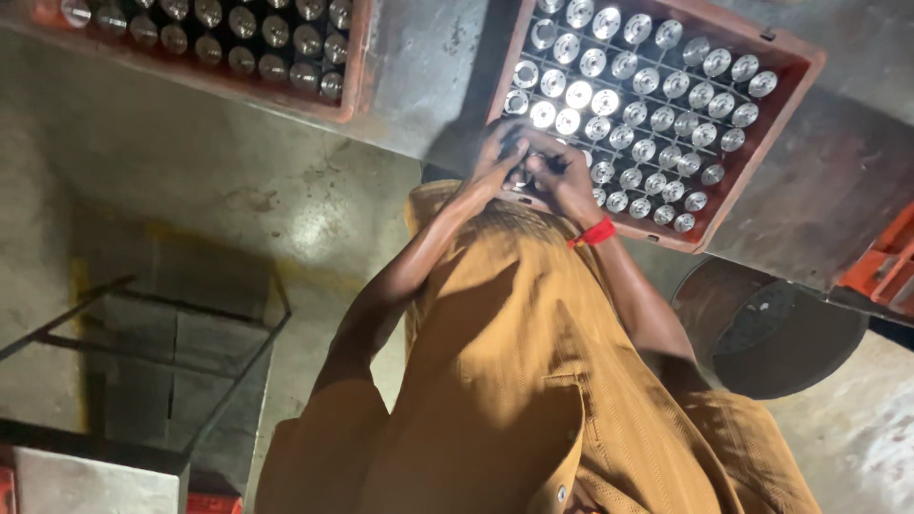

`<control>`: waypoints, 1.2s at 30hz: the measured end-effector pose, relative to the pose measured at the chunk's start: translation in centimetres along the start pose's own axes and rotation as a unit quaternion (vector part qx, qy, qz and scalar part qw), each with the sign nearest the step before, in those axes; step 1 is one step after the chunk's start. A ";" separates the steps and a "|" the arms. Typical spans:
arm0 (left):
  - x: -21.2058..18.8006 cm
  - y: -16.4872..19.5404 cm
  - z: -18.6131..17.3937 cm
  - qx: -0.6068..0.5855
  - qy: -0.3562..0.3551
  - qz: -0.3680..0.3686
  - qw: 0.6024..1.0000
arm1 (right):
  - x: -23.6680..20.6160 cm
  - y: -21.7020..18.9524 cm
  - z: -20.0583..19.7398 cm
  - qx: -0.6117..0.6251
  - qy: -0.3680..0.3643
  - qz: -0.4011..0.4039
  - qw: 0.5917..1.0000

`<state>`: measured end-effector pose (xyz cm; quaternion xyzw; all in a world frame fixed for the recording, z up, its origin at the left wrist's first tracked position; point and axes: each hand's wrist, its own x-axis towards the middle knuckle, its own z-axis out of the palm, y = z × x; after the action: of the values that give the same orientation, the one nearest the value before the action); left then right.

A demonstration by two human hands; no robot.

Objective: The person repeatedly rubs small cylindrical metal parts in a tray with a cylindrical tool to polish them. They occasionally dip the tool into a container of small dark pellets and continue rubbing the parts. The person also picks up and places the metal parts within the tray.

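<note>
My left hand (pixel 493 164) and my right hand (pixel 567 181) meet at the near left corner of a red crate (pixel 798 90). The crate is filled with several rows of shiny round metal parts (pixel 647 81). Both hands curl around a small metal part (pixel 520 173) held between them, mostly hidden by the fingers. A red band (pixel 594 232) circles my right wrist. My brown shirt (pixel 514 381) fills the lower middle of the view.
A second red crate (pixel 354 67) of darker round metal parts sits at the top left on the grey metal bench (pixel 419 67). A round dark drum (pixel 771 328) stands at the lower right, with an orange crate (pixel 885 262) beside it. A black metal frame (pixel 190 362) stands on the concrete floor at left.
</note>
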<state>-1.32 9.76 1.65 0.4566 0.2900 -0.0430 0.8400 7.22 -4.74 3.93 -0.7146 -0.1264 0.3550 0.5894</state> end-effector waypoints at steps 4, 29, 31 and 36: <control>0.2 -0.2 -0.2 -0.001 0.024 -0.006 1.000 | 0.8 1.2 -0.3 -0.022 0.085 -0.023 0.996; 0.3 -0.1 0.4 -0.156 -0.124 -0.070 0.978 | 1.7 0.5 -2.4 -0.025 -0.073 -0.069 0.995; 0.4 -0.2 0.4 -0.135 -0.075 -0.055 0.986 | 2.1 0.9 -2.4 -0.009 0.035 -0.041 0.999; 0.2 -0.1 0.3 -0.134 0.077 0.015 0.988 | 3.1 0.4 -1.9 -0.313 0.138 -0.245 0.907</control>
<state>-0.99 9.49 1.61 0.3464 0.3496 0.0443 0.8694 10.56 -4.43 2.58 -0.8511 -0.3191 0.0395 0.4151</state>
